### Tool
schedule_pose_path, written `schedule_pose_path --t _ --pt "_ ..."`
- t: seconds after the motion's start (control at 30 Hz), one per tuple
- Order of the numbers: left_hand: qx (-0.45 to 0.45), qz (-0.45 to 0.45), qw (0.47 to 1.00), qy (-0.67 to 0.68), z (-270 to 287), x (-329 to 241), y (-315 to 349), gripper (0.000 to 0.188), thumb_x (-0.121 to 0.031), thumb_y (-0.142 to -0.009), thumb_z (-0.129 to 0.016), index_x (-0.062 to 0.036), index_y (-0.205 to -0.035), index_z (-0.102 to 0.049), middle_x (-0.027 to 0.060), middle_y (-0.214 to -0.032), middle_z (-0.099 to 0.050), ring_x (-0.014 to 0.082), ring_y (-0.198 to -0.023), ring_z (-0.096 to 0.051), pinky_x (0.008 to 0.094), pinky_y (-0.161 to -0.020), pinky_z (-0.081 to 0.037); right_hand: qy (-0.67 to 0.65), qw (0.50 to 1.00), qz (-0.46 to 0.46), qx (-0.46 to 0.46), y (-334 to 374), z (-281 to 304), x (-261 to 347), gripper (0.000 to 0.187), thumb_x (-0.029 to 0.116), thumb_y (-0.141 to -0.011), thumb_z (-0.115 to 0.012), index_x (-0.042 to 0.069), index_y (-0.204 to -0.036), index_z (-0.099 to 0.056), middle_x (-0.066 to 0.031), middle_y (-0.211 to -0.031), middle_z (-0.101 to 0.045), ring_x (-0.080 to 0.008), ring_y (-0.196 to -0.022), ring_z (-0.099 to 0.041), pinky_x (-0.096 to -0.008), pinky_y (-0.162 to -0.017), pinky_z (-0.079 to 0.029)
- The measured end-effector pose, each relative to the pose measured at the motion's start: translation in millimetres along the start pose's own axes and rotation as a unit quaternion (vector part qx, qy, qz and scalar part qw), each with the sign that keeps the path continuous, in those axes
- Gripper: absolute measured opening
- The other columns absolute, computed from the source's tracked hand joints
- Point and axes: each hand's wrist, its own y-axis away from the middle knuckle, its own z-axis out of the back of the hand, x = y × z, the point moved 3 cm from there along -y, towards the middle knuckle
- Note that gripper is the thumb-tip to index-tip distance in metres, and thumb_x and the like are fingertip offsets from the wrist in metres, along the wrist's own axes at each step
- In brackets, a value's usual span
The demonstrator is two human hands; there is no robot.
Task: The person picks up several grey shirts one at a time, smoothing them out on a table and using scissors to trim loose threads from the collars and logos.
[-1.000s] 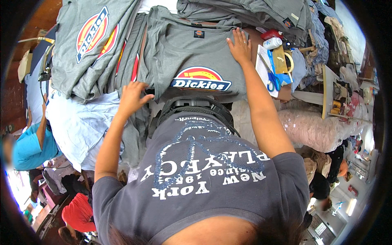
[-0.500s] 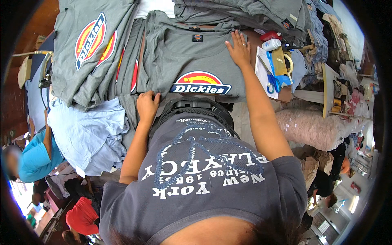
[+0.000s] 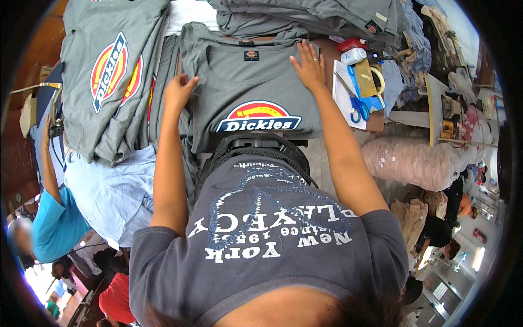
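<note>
A grey T-shirt (image 3: 253, 82) with a red, yellow and blue chest print lies spread in front of me, its neckline away from me. At its far right shoulder my right hand (image 3: 309, 68) rests flat with fingers stretched out; a ring shows on one finger. My left hand (image 3: 178, 92) is at the shirt's left edge, thumb and fingers apart, and I cannot tell whether it touches the cloth. Inside the neckline sits a small dark label (image 3: 251, 55).
Stacked grey T-shirts (image 3: 109, 82) lie left, more folded grey cloth (image 3: 310, 19) beyond. Light blue garments (image 3: 114, 191) hang nearer. Blue scissors (image 3: 359, 110), a tape roll (image 3: 377, 82) and a white bottle (image 3: 353, 55) sit right. A co-worker in a turquoise top (image 3: 60, 223) is at left.
My left hand has moved from the shirt's near left corner away from me, up along its left edge. My right hand stays flat at the far right shoulder. The view has shifted slightly.
</note>
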Motion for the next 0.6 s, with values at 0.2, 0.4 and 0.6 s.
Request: schedule_pose_path --t 0.2,0.4,0.6 --pt "0.112 0.217 0.891 0.383 -19.2 3.7 -59.9 0.063 -0.019 -0.069 -0.068 0.0102 -0.115 -0.037 0.0185 -0.107 -0.051 0.0244 -0.096 -0.051 0.0352 -0.087 -0.035 -0.137 0.990 -0.026 -0.007 -4.0 -1.0 -14.5 0.050 0.042 -0.080 -0.047 0.015 -0.122 -0.040 -0.0022 -0.131 -0.033 -0.0204 -0.123 -0.026 -0.0457 -0.098 -0.017" --pt "0.325 0.303 0.551 0.707 -49.5 -19.7 -31.4 0.021 -0.014 -0.078 -0.059 -0.0011 -0.094 -0.055 0.0116 -0.094 -0.060 0.0211 -0.089 -0.058 0.0331 -0.081 -0.046 -0.226 0.964 -0.081 -0.116 -29.9 12.0 -34.3 0.038 0.034 -0.066 -0.065 0.017 -0.100 -0.056 0.0014 -0.110 -0.049 -0.0275 -0.105 -0.040 -0.0455 -0.088 -0.027" --pt "0.280 0.197 0.582 0.737 -17.2 -28.6 -33.7 0.025 -0.019 -0.079 -0.058 -0.0017 -0.097 -0.056 0.0102 -0.094 -0.060 0.0201 -0.086 -0.058 0.0330 -0.080 -0.046 -0.184 0.980 -0.078 -0.023 -38.7 22.6 -40.8 0.031 0.037 -0.062 -0.068 0.019 -0.085 -0.059 0.0015 -0.099 -0.055 -0.0260 -0.098 -0.047 -0.0450 -0.084 -0.030"
